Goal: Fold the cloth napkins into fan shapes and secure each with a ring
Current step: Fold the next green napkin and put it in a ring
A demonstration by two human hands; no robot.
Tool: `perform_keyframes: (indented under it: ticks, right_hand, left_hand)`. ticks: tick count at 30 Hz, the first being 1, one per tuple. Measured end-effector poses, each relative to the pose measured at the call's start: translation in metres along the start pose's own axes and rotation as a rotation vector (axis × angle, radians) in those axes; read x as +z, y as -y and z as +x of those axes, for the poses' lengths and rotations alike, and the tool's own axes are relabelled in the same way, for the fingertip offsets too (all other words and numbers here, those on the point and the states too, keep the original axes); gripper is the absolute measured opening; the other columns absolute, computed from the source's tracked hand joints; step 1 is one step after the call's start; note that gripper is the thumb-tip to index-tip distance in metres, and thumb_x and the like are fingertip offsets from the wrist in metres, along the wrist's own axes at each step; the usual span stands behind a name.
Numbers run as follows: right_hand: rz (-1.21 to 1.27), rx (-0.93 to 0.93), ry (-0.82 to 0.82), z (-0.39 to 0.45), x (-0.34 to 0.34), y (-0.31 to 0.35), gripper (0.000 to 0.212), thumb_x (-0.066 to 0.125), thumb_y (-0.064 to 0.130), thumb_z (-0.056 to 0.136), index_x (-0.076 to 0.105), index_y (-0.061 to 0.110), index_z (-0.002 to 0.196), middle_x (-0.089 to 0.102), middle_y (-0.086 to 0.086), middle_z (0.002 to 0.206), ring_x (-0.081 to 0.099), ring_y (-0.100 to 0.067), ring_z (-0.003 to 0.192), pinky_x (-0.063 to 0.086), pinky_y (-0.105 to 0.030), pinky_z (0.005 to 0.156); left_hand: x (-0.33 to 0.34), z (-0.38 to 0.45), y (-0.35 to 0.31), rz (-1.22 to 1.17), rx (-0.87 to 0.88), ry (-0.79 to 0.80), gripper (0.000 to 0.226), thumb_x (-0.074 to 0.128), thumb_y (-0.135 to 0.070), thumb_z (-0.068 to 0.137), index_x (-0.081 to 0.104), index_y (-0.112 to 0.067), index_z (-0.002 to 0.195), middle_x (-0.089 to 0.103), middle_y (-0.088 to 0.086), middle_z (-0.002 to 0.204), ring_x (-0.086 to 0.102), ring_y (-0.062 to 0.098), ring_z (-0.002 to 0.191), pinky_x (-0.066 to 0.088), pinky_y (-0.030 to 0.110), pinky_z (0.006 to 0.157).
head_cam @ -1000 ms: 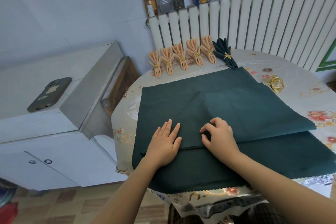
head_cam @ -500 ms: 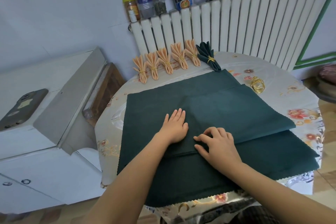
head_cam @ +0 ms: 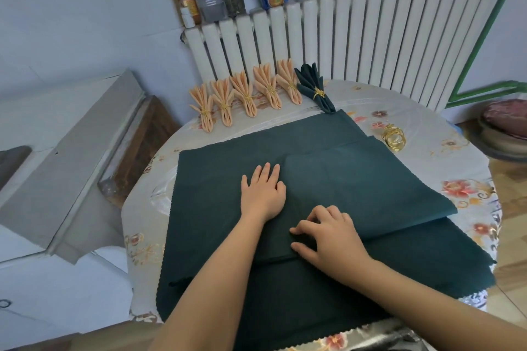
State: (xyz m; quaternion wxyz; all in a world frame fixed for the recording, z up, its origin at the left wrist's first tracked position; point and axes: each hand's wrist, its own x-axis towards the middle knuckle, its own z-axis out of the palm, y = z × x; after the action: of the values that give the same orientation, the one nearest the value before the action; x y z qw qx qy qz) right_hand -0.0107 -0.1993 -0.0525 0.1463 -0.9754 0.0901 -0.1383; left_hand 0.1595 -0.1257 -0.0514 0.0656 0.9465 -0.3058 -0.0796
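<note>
Dark green cloth napkins lie flat and stacked on the round table. My left hand presses flat on the top napkin with fingers spread. My right hand pinches a fold at that napkin's near edge. At the table's back stand several peach fan napkins and one green fan napkin, each in a gold ring. Loose gold rings lie at the right, beyond the cloth.
A white radiator runs behind the table, with jars and boxes on top. A white cabinet stands to the left. A stool with a cushion is at the far right.
My left hand slid away from me up the napkin, flattening it. My right hand stayed at the near fold. The camera shifted right and downward.
</note>
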Motion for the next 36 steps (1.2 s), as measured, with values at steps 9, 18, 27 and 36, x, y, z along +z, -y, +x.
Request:
perform_keyframes:
  ticks: [9, 18, 27, 36]
  right_hand:
    - [-0.153, 0.196, 0.120, 0.113, -0.031, -0.086, 0.038, 0.045, 0.017, 0.091, 0.053, 0.025, 0.128, 0.051, -0.003, 0.131, 0.041, -0.026, 0.120, 0.034, -0.037, 0.097]
    - [-0.229, 0.347, 0.425, 0.176, -0.046, -0.142, 0.034, 0.050, 0.035, 0.093, 0.045, 0.023, 0.124, 0.044, -0.006, 0.136, 0.029, -0.028, 0.129, 0.022, -0.046, 0.108]
    - [-0.507, 0.311, 0.371, 0.164, -0.079, -0.138, 0.022, 0.050, 0.022, 0.087, 0.061, 0.017, 0.106, 0.053, -0.006, 0.110, 0.042, -0.029, 0.114, 0.028, -0.044, 0.102]
    - [-0.194, 0.161, 0.199, 0.086, -0.089, -0.061, 0.037, 0.052, 0.012, 0.083, 0.046, 0.019, 0.119, 0.061, -0.003, 0.100, 0.056, -0.024, 0.093, 0.041, -0.030, 0.065]
  left_hand:
    - [0.004, 0.001, 0.000, -0.020, -0.002, -0.027, 0.054, 0.015, -0.040, 0.101, 0.007, -0.029, 0.153, 0.002, -0.007, 0.160, -0.004, 0.011, 0.147, -0.003, 0.043, 0.119]
    - [0.004, 0.004, 0.002, -0.016, -0.013, -0.056, 0.054, 0.017, -0.040, 0.100, 0.008, -0.030, 0.153, 0.003, -0.008, 0.160, -0.003, 0.010, 0.147, -0.002, 0.043, 0.120]
    - [0.003, 0.006, 0.004, -0.033, -0.017, -0.072, 0.054, 0.020, -0.040, 0.100, 0.011, -0.030, 0.152, 0.005, -0.009, 0.160, -0.002, 0.009, 0.147, -0.001, 0.042, 0.120]
    - [0.005, 0.004, 0.001, -0.079, 0.029, -0.168, 0.050, 0.030, -0.033, 0.099, 0.030, -0.023, 0.148, 0.020, -0.006, 0.157, 0.011, 0.010, 0.145, 0.003, 0.040, 0.119]
